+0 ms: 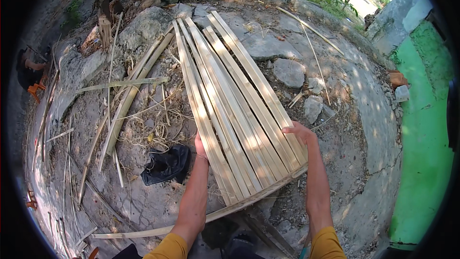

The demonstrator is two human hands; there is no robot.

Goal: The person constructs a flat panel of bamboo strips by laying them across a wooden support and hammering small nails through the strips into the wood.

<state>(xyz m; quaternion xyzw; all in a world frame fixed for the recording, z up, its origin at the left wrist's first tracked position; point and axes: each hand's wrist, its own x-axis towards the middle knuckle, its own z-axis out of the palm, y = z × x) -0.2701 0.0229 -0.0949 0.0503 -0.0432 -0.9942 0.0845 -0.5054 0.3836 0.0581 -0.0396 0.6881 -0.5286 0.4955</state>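
Several long, pale bamboo slats [239, 139] lie side by side in front of me, close together at the near end and with uneven far ends. My left hand [201, 147] grips their left edge, its fingers partly hidden by the outermost slat. On the right edge, my right hand [302, 133] is closed with its thumb over the top of the outer slat; the other fingers are mostly hidden. Across the near ends runs a long, thin bamboo strip [223, 212], which stretches out to the lower left.
A crumpled black plastic bag [172, 164] lies left of my left forearm. Farther left are split bamboo poles [123, 115] and tangled fibre strips [160, 127]. Loose stones [289, 73] sit right of the slats. A green wall [417, 139] borders the right; a person [32, 69] is at far left.
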